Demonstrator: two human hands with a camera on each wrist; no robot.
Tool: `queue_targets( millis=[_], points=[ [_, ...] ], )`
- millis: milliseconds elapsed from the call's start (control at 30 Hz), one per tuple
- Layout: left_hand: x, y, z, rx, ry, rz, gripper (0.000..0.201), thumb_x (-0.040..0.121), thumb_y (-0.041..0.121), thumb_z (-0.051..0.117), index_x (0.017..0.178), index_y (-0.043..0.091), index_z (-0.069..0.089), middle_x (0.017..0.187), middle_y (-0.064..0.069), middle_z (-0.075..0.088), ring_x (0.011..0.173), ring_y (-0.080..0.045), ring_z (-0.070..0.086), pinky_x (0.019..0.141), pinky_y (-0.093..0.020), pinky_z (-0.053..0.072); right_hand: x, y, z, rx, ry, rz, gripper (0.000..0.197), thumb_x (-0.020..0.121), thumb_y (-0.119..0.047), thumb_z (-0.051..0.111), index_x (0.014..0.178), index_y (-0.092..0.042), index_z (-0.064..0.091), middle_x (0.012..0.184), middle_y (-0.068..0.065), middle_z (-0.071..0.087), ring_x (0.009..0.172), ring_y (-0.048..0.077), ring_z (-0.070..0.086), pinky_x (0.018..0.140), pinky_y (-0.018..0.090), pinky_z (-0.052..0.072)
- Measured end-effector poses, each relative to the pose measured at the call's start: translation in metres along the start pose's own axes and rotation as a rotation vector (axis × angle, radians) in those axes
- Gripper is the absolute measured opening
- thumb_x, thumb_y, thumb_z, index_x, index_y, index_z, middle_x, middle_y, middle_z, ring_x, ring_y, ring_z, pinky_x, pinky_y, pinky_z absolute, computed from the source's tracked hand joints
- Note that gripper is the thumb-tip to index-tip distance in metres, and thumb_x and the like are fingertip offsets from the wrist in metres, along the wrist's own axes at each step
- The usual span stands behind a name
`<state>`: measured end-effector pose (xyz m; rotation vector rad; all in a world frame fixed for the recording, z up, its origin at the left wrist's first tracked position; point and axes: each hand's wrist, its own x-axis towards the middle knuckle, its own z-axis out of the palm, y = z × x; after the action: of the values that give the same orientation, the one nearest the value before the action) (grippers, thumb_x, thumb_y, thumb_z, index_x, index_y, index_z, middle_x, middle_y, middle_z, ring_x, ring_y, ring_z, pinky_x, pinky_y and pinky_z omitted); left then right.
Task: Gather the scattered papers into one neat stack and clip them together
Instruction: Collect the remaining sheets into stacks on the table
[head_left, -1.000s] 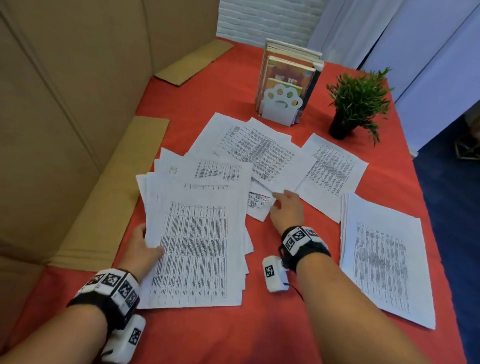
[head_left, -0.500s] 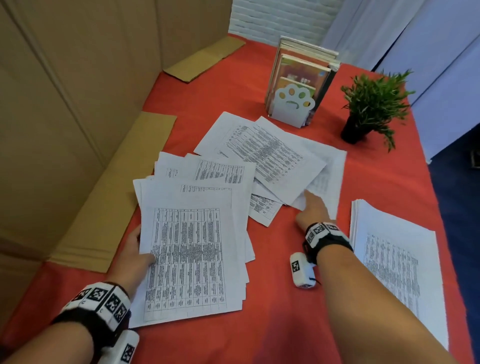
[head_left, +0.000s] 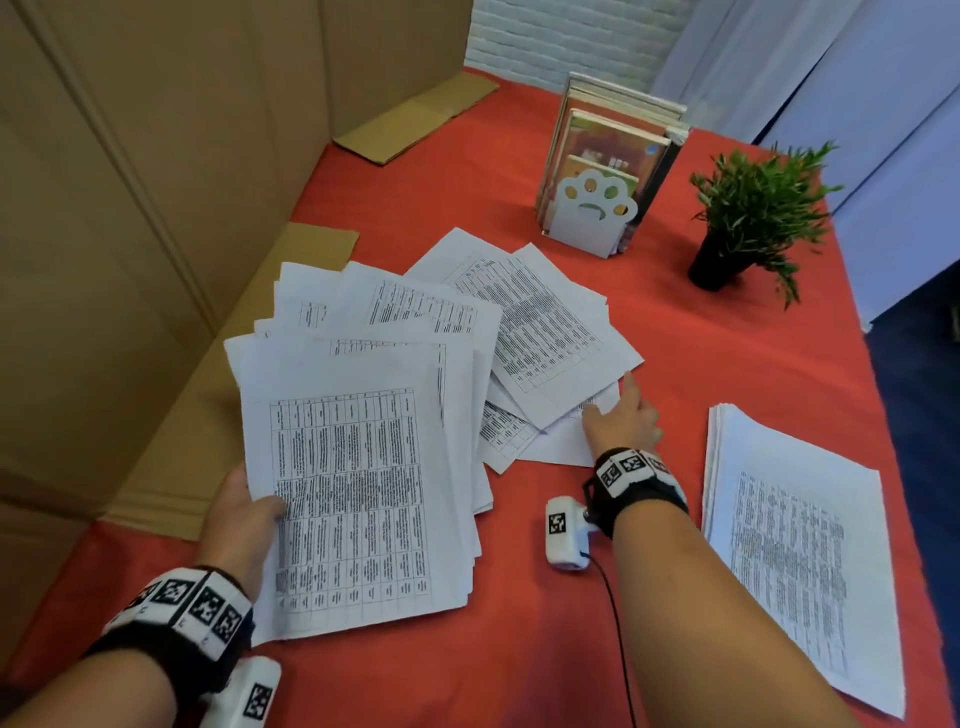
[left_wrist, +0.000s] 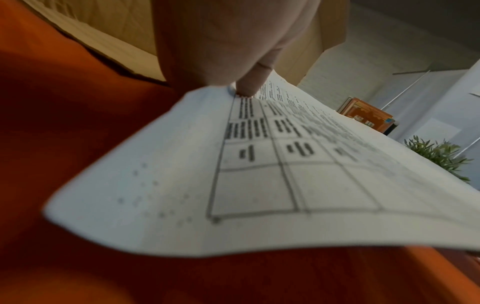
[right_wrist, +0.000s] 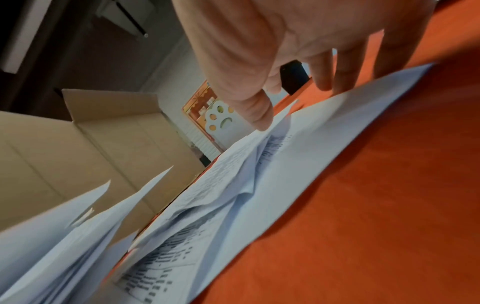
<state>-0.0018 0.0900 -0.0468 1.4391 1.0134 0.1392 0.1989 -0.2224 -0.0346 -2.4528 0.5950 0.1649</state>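
A loose, fanned pile of printed sheets (head_left: 358, 467) lies left of centre on the red cloth. My left hand (head_left: 249, 512) holds the pile's left edge, thumb on top; in the left wrist view the thumb (left_wrist: 246, 86) presses the top sheet (left_wrist: 272, 174), whose corner is raised off the cloth. A few skewed sheets (head_left: 545, 338) overlap beyond the pile. My right hand (head_left: 618, 415) rests on their near right corner, and its fingers (right_wrist: 345, 67) lie straight on the paper (right_wrist: 298, 164). A separate squared stack (head_left: 795, 561) lies at the right. No clip is in view.
A paw-shaped bookend with upright books (head_left: 597, 218) stands at the back, with a small potted plant (head_left: 748, 223) to its right. Cardboard walls (head_left: 130, 208) close the left side, and flat cardboard flaps (head_left: 171, 457) lie along it. The table edge runs along the right.
My right hand has slid the far right sheets leftwards, so they now overlap the other skewed sheets next to the pile. My left hand keeps its hold on the pile's edge.
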Motion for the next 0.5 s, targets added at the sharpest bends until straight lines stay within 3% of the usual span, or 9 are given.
queue_targets(
  millis=[100, 200, 333, 500],
  points=[
    [0.006, 0.004, 0.007, -0.03, -0.015, -0.005, 0.06, 0.077, -0.017, 0.042, 0.123, 0.021, 0.054, 0.119, -0.01, 0.063, 0.111, -0.03, 0.059, 0.102, -0.05, 0.043, 0.011, -0.015, 0.004, 0.07, -0.094, -0.031, 0.067, 0.084, -0.025, 0.053, 0.143, -0.04, 0.025, 0.143, 0.016, 0.029, 0.118, 0.038, 0.047, 0.103, 0.037, 0.036],
    [0.011, 0.008, 0.011, -0.048, -0.009, -0.019, 0.058, 0.078, -0.017, 0.042, 0.122, 0.019, 0.053, 0.12, -0.01, 0.063, 0.112, -0.031, 0.058, 0.101, -0.05, 0.043, 0.014, -0.026, 0.012, 0.191, -0.179, -0.101, 0.064, 0.083, -0.004, 0.046, 0.142, -0.029, 0.037, 0.135, 0.015, 0.031, 0.1, 0.028, 0.055, 0.097, 0.022, 0.036],
    [0.015, 0.01, 0.013, -0.06, -0.008, -0.019, 0.06, 0.077, -0.018, 0.041, 0.124, 0.017, 0.052, 0.12, -0.012, 0.062, 0.113, -0.033, 0.057, 0.102, -0.052, 0.043, 0.008, -0.032, 0.023, 0.146, -0.269, -0.218, 0.058, 0.082, 0.006, 0.039, 0.134, -0.017, 0.051, 0.135, 0.012, 0.045, 0.121, 0.026, 0.051, 0.098, 0.021, 0.035],
    [0.016, 0.011, 0.017, -0.057, -0.027, -0.029, 0.06, 0.077, -0.019, 0.041, 0.126, 0.014, 0.052, 0.121, -0.011, 0.062, 0.112, -0.03, 0.057, 0.101, -0.046, 0.043, -0.019, -0.016, 0.02, 0.076, -0.288, -0.261, 0.059, 0.082, 0.009, 0.038, 0.135, -0.013, 0.049, 0.138, 0.011, 0.044, 0.128, 0.027, 0.046, 0.108, 0.028, 0.033]
  ],
)
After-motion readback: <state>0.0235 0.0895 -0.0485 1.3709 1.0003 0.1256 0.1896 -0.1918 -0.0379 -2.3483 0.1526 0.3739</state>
